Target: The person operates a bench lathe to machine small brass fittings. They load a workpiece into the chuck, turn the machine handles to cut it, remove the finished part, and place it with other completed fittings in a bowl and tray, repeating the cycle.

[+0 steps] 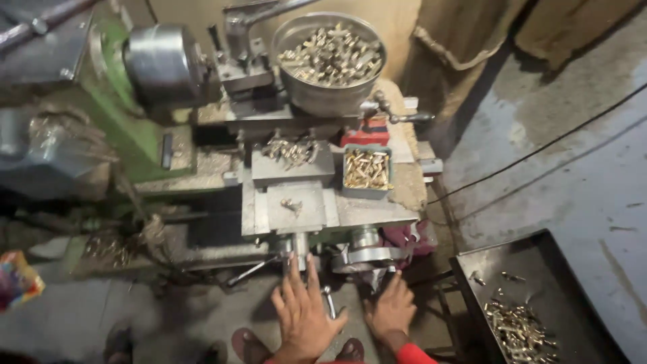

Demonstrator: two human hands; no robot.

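Observation:
I look down on a small lathe with a grey carriage (296, 205) and a green headstock (118, 101). My left hand (303, 311) hovers with its fingers spread and nothing in it, just below the carriage, beside a thin lever (251, 271) and a small crank handle (328, 301). My right hand (389, 310), on a red sleeve (412, 354), reaches up to the round steel handwheel (367, 258), with its fingertips right under the wheel. It holds nothing that I can see.
A steel bowl (323, 98) heaped with brass pieces stands on the machine's far side. A small grey box (367, 193) of brass pieces sits right of the carriage. A black tray (539, 269) with brass pieces stands low right. A cable (539, 149) crosses the floor.

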